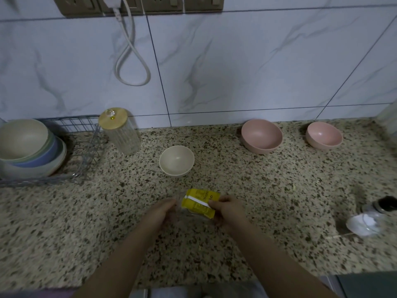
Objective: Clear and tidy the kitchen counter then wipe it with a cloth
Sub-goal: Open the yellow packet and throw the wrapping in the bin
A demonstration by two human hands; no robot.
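Close in, both hands meet over the speckled counter (pixel 268 201): the right hand (pixel 228 209) pinches the near corner of a yellow packet (pixel 200 202), thumb and fingers curled on its edge, while the left hand (pixel 162 212) reaches in beside it with fingers bent toward what looks like a clear wrapper or lid at the packet's left side; it is too blurred to say whether that hand actually grips anything. I'd guess the packet is being gathered up as clutter, held by the corner so it lifts clear of the surface. Just beyond the hands sits a cream bowl (pixel 176 160), upright and empty, probably next to go. Off to the right of the right hand, well apart, a clear bottle (pixel 370 218) with a dark cap lies on its side. Farther back and left of the left hand stands a ribbed glass jar (pixel 123 134) with a wooden lid, next to a wire rack (pixel 81 155) holding stacked bowls (pixel 28 147), likely where loose dishes belong. Back right, against the tiled wall (pixel 236 61), two pink bowls (pixel 261 136) stand apart from each other. No cloth shows anywhere, so wiping seems some way off
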